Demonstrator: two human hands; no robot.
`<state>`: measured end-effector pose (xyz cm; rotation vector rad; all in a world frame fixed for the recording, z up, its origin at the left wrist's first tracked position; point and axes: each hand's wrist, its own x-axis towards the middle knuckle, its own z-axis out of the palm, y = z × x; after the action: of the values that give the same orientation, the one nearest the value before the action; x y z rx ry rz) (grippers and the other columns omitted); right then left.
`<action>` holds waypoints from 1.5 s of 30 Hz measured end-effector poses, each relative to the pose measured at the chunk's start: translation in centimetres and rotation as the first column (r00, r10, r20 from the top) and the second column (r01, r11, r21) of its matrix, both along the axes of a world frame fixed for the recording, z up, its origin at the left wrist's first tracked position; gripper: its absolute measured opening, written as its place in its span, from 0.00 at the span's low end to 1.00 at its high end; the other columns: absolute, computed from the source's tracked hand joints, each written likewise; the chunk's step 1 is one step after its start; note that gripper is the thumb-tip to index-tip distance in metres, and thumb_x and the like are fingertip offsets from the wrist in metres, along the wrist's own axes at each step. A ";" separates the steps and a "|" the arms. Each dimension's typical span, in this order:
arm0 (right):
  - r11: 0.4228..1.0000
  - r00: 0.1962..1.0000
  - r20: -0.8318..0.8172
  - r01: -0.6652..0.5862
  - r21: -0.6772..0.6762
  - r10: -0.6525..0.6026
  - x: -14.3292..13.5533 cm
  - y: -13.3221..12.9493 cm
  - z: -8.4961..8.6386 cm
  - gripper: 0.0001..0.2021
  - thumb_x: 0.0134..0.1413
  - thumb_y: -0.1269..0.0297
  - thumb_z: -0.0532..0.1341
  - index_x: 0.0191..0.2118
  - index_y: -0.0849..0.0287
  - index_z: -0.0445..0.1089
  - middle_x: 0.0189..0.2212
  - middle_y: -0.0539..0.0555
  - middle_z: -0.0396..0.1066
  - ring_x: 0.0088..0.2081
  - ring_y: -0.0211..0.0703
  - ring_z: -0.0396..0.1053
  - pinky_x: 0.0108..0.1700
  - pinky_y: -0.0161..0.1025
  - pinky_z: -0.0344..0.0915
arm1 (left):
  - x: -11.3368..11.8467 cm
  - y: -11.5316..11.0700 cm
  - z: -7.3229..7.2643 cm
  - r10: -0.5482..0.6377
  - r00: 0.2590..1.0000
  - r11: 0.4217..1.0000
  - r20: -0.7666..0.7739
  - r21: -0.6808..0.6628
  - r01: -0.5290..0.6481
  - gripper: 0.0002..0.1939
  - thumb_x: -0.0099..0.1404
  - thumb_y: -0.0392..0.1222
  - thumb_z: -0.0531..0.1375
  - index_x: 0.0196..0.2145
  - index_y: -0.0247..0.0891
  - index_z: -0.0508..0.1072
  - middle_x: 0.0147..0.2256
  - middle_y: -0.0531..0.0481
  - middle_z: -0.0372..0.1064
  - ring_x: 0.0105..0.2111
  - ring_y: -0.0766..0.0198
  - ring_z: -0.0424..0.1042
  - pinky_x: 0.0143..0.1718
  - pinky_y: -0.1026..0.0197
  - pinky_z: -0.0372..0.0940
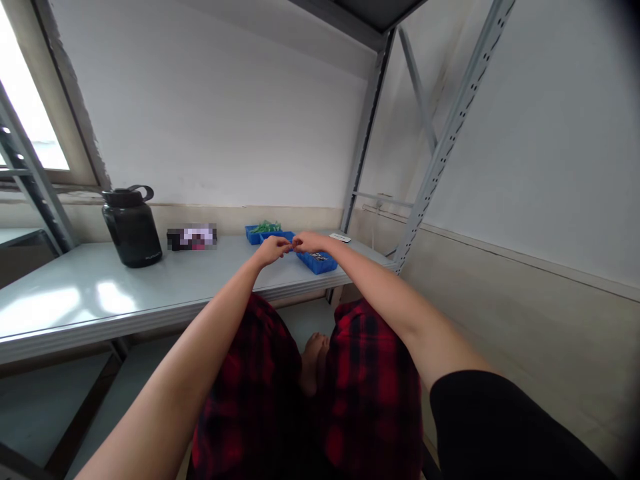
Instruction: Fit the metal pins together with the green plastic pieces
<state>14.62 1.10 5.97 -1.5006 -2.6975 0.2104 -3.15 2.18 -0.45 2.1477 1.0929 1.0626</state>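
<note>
My left hand [273, 249] and my right hand [307, 241] meet fingertip to fingertip above the shelf top. Both are closed in a pinch; whatever lies between the fingers is too small to make out. Below my right hand stands a blue bin [319, 265] with small dark and light pieces in it. A second blue bin [280, 235] is just behind my hands, partly hidden by them. Farther back, another blue bin [251, 237] holds a heap of green pieces [267, 227].
A dark water bottle [131, 230] stands at the left on the grey metal shelf [210, 280]. Near it lies a partly pixelated item [193, 237]. A white flat object [340, 237] rests behind the bins. Metal uprights [445, 143] rise at the right, before the wall.
</note>
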 end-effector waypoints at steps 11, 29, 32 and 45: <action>0.985 1.000 -0.009 -0.011 0.171 0.012 -0.7 0.1 -0.2 0.15 0.63 0.56 0.58 0.34 0.62 0.74 0.29 0.54 0.74 0.29 0.39 0.66 0.31 0.33 0.56 | 0.5 -0.8 0.6 0.053 0.983 0.995 0.176 -0.094 -0.037 0.11 0.63 0.45 0.59 0.33 0.33 0.75 0.32 0.44 0.75 0.29 0.62 0.73 0.29 0.63 0.66; 0.970 0.993 0.094 -0.090 0.227 0.070 0.3 0.4 0.2 0.08 0.64 0.65 0.58 0.43 0.60 0.75 0.36 0.55 0.76 0.33 0.40 0.69 0.32 0.33 0.56 | 0.1 -0.2 0.4 0.082 0.997 0.997 0.010 -0.004 -0.081 0.14 0.61 0.48 0.60 0.31 0.35 0.79 0.27 0.48 0.73 0.28 0.61 0.70 0.32 0.61 0.62; 0.972 0.994 0.095 -0.070 0.222 0.050 0.8 0.5 0.3 0.09 0.63 0.65 0.58 0.42 0.59 0.75 0.36 0.55 0.76 0.33 0.40 0.68 0.32 0.33 0.55 | 0.1 -0.4 0.5 0.094 0.996 0.995 0.003 -0.030 -0.094 0.13 0.60 0.49 0.62 0.29 0.35 0.78 0.26 0.49 0.72 0.28 0.61 0.69 0.31 0.61 0.62; 0.979 0.993 0.119 -0.036 0.199 0.012 1.4 0.5 0.5 0.09 0.64 0.65 0.57 0.42 0.60 0.74 0.39 0.58 0.76 0.34 0.42 0.70 0.31 0.34 0.56 | -0.1 -0.5 0.5 0.132 0.991 0.991 0.011 -0.030 -0.131 0.13 0.59 0.50 0.63 0.27 0.36 0.76 0.25 0.48 0.73 0.27 0.62 0.69 0.30 0.62 0.62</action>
<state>16.05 1.58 6.48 -1.4655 -2.7284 -0.1509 -3.22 1.63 0.04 2.0671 1.2511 1.1103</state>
